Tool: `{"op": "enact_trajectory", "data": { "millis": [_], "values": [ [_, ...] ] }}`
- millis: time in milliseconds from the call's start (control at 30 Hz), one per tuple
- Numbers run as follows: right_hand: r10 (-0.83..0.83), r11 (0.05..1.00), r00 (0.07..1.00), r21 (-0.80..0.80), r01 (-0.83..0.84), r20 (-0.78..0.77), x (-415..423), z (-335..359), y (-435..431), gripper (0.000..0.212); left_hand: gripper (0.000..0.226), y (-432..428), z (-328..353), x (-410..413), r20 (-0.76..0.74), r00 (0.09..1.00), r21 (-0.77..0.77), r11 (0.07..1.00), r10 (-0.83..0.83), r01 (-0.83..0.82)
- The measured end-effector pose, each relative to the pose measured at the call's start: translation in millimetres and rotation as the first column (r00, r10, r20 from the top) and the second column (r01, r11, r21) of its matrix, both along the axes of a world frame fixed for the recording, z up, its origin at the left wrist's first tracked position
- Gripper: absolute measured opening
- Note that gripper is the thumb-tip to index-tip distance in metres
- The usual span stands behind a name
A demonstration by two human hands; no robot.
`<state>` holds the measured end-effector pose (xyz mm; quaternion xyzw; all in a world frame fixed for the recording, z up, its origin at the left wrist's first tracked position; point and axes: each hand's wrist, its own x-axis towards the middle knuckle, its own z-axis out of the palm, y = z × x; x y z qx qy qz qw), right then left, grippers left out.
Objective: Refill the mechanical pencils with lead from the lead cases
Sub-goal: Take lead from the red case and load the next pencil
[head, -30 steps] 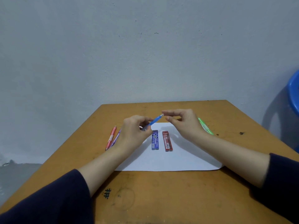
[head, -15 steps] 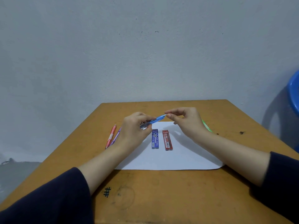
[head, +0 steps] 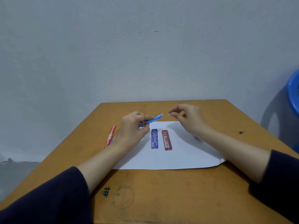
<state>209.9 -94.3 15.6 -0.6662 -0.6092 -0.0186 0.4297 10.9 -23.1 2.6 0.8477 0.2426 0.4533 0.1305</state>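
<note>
Left hand (head: pixel 134 128) grips a blue pencil (head: pixel 153 119), fingers curled round its lower barrel. The pencil is held clear of the table and tilted, its pale upper end pointing up and to the right. Right hand (head: pixel 189 120) is raised at the same height, thumb and forefinger pinching a small pale piece (head: pixel 169 114); too small to tell what it is. A short gap lies between that piece and the pencil's end, so they are not touching. Below the hands a white sheet of paper (head: pixel 178 156) lies on the wooden table (head: pixel 161 191). On the sheet are two lead cases side by side, flat, long sides parallel, close but apart: the blue case (head: pixel 154 139) on the left, the red case (head: pixel 166 140) on the right. A pink pencil (head: pixel 110 136) lies on bare wood left of the sheet, partly behind the left wrist. A hash mark (head: pixel 106 192) is inked near the table's front edge. A blue chair (head: pixel 293 97) stands at the far right by the wall.
</note>
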Motion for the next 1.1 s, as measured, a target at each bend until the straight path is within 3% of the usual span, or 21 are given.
{"op": "enact_trajectory", "data": {
  "millis": [200,367,567,867,1100],
  "values": [
    [0.075,0.981,0.883,-0.193,0.017,0.464,12,-1,0,0.016,0.031,3,0,-1,0.017,1.0,-0.002,1.0,0.009,-0.009],
    [0.151,0.94,0.783,-0.332,0.074,0.603,11,-3,-4,0.017,0.03,8,-2,-1,0.02,0.999,0.013,0.999,0.035,-0.035],
    [0.174,0.932,0.785,-0.356,0.063,0.594,9,-5,-4,0.017,0.03,7,-2,-1,0.033,0.999,0.008,1.0,0.028,-0.029],
    [0.18,0.914,0.876,-0.405,0.019,0.447,9,-9,0,0.016,0.031,4,0,-2,0.0,1.0,0.0,1.0,0.015,-0.015],
    [0.179,0.914,0.911,-0.404,-0.016,0.37,11,-5,1,0.033,0.03,2,2,-3,-0.027,1.0,-0.007,1.0,0.003,-0.004]
  ]
}}
